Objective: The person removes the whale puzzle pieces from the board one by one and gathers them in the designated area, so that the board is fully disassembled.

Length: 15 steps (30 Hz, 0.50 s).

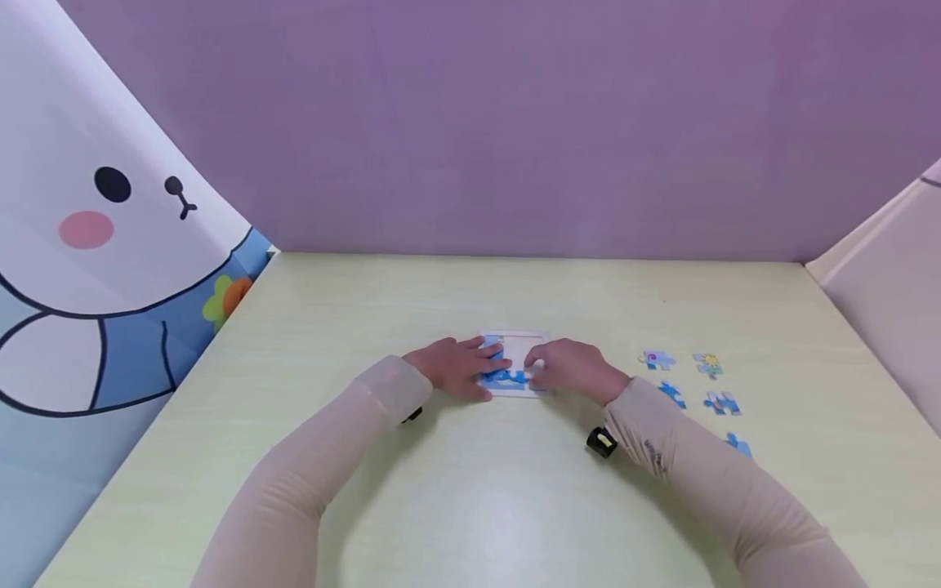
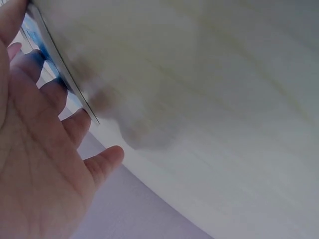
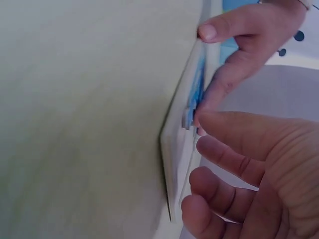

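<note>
A small jigsaw board (image 1: pixel 526 394) with a pale frame lies on the table, blue pieces fitted along its left and lower parts. My left hand (image 1: pixel 459 369) rests on its left side with fingers spread, fingertips over the blue pieces (image 2: pixel 36 37). The left thumb is at the frame's near edge. At the right side is my right hand (image 1: pixel 573 367), its fingers loosely bent. In the right wrist view, the thumb (image 3: pixel 224 127) reaches a blue puzzle piece (image 3: pixel 189 113) whose edge stands slightly raised; nothing shows between thumb and forefinger.
Several loose puzzle pieces lie to the right: a purple one (image 1: pixel 657 359), a yellow one (image 1: pixel 708 364), a blue one (image 1: pixel 672 394), a mixed-colour one (image 1: pixel 723 403) and another blue one (image 1: pixel 738 445) beside the right sleeve. A purple wall (image 1: pixel 515 131) closes the table's back.
</note>
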Motion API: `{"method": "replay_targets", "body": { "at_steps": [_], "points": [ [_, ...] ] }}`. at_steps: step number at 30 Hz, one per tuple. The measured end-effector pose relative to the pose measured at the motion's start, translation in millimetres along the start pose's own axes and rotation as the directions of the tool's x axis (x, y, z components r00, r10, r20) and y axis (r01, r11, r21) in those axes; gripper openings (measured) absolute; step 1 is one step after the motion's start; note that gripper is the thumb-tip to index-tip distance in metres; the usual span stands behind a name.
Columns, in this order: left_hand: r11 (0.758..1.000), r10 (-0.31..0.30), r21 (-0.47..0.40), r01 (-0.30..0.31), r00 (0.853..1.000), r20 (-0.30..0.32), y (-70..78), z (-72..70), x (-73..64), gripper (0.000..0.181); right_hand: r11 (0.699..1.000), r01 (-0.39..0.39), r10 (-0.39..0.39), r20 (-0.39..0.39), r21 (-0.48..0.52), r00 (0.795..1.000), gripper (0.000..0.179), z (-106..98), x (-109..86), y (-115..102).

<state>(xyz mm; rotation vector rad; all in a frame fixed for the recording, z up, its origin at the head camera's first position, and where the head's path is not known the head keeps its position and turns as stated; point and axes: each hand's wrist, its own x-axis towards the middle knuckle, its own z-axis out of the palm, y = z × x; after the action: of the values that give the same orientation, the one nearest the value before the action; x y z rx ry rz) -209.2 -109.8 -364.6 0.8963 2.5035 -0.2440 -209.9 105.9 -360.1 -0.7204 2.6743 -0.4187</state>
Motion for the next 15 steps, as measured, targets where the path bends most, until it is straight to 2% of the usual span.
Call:
{"method": "replay_targets", "body": {
  "at_steps": [6, 15],
  "points": [
    [1.0, 0.001, 0.0, -0.001, 1.0, 0.006, 1.3, -0.5, -0.7, 0.067, 0.997, 0.012, -0.012, -0.002, -0.082, 1.0, 0.029, 2.6, 0.9, -5.0],
    [1.0, -0.004, 0.023, 0.003, 1.0, 0.011, 0.3, -2.2, -0.5, 0.067, 0.99, 0.042, -0.043, -0.006, -0.136, 0.999, 0.031, 2.8, 5.9, -11.3]
  ]
}}
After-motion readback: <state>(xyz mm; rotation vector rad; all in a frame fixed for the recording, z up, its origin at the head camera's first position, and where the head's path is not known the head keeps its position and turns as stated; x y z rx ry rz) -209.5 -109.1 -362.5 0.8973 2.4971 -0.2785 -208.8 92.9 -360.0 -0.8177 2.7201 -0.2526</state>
